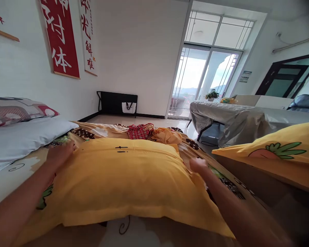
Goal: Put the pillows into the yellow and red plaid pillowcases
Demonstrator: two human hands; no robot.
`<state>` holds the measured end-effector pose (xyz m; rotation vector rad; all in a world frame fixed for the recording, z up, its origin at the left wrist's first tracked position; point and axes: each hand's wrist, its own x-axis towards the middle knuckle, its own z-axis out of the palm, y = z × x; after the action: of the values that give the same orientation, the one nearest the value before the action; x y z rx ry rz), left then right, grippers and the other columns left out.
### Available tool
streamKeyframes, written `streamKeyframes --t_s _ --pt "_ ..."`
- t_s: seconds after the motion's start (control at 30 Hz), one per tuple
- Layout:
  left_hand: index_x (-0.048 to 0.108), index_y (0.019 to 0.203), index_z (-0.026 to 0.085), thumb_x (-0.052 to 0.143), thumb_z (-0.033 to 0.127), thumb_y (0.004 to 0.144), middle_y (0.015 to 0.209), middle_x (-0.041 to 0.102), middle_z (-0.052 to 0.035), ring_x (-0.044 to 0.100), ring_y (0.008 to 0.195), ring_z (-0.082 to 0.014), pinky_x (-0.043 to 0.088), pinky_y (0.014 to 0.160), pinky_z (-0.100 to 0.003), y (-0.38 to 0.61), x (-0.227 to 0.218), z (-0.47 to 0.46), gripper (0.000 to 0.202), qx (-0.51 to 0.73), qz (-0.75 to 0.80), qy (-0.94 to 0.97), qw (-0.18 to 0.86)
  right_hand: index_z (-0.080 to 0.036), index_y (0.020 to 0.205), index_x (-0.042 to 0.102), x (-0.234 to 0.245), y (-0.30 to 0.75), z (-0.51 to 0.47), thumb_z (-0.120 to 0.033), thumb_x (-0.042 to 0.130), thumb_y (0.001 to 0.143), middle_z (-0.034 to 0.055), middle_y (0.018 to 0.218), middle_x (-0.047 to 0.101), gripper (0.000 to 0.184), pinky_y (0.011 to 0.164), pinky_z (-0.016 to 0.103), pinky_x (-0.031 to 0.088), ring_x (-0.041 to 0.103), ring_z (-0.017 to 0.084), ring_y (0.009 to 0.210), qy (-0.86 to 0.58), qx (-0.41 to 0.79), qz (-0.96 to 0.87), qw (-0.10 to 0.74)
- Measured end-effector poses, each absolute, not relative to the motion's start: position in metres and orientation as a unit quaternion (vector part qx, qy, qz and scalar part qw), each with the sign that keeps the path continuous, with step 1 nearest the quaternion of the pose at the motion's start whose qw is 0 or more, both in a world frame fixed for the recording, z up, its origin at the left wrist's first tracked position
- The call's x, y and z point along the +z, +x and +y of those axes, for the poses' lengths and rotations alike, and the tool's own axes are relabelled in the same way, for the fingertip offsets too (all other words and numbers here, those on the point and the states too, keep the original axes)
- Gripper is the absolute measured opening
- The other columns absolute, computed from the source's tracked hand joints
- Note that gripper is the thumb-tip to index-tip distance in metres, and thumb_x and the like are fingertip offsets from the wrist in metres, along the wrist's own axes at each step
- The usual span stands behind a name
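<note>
A plump yellow pillow lies across the patterned bed sheet in front of me, with a green leaf print at its left end. My left hand is closed at the pillow's far left corner, its fingers slightly blurred. At the far right edge, my right hand makes a fist on the pillow's cloth. Both forearms reach along the pillow's sides. Beyond it lie a red checked cloth and a crumpled orange cloth.
A white pillow and a patterned pillow lie at the left. Another yellow pillow with a carrot print is at the right. Farther back stand a plastic-covered table and a black folded frame against the wall.
</note>
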<state>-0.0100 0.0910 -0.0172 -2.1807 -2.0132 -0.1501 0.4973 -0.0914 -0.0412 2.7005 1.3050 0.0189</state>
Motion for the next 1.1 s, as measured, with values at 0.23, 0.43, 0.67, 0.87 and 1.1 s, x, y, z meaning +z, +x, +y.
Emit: streamKeyframes --t_s 0.23,0.43,0.67,0.87,1.1 --pt "0.04 0.135 0.012 0.018 0.029 0.093 0.149 0.037 -0.0146 0.023 0.142 -0.0255 0.011 0.111 -0.059 0.114 0.081 0.116 0.051 -0.123 -0.605 -0.774 0.14 -0.008 0.137 0.044 0.049 0.417 0.018 -0.031 0.034 0.097 0.0208 0.144 0.042 0.048 0.108 0.046 0.028 0.036 0.029 0.135 0.847 0.082 0.524 -0.037" --pt "0.026 0.147 0.011 0.026 0.028 0.09 0.156 0.022 -0.0089 0.014 0.145 -0.0211 0.007 0.118 -0.049 0.22 0.033 0.131 0.06 -0.078 -0.553 -0.829 0.031 -0.011 0.149 0.023 0.005 0.323 0.09 -0.04 0.021 0.098 0.0126 0.156 0.022 0.059 0.113 0.044 0.017 0.018 0.023 0.144 0.796 0.03 0.596 -0.1" --pt "0.055 0.127 0.015 0.015 0.038 0.092 0.141 0.049 -0.0139 0.039 0.134 -0.0255 0.028 0.11 -0.051 0.206 -0.081 0.165 0.058 -0.051 -0.562 -0.823 -0.063 -0.014 0.133 0.05 -0.079 0.325 0.105 -0.042 0.021 0.098 0.0141 0.147 0.041 0.053 0.112 0.043 0.018 0.026 0.024 0.141 0.778 -0.03 0.62 -0.097" --pt "0.055 0.127 0.021 0.015 0.041 0.093 0.144 0.046 -0.0104 0.036 0.137 -0.0235 0.024 0.111 -0.051 0.207 -0.097 0.174 0.056 -0.061 -0.572 -0.814 -0.08 -0.015 0.134 0.05 -0.092 0.321 0.108 -0.04 0.026 0.098 0.0148 0.147 0.041 0.05 0.113 0.046 0.013 0.026 0.026 0.141 0.781 -0.024 0.613 -0.12" --pt "0.062 0.116 0.021 0.016 0.038 0.092 0.132 0.058 -0.0106 0.046 0.129 -0.0246 0.031 0.106 -0.048 0.202 -0.086 0.158 0.054 -0.093 -0.56 -0.821 -0.065 -0.017 0.121 0.058 -0.086 0.324 0.1 -0.041 0.024 0.098 0.012 0.135 0.055 0.048 0.109 0.044 0.02 0.038 0.025 0.133 0.776 -0.012 0.62 -0.116"
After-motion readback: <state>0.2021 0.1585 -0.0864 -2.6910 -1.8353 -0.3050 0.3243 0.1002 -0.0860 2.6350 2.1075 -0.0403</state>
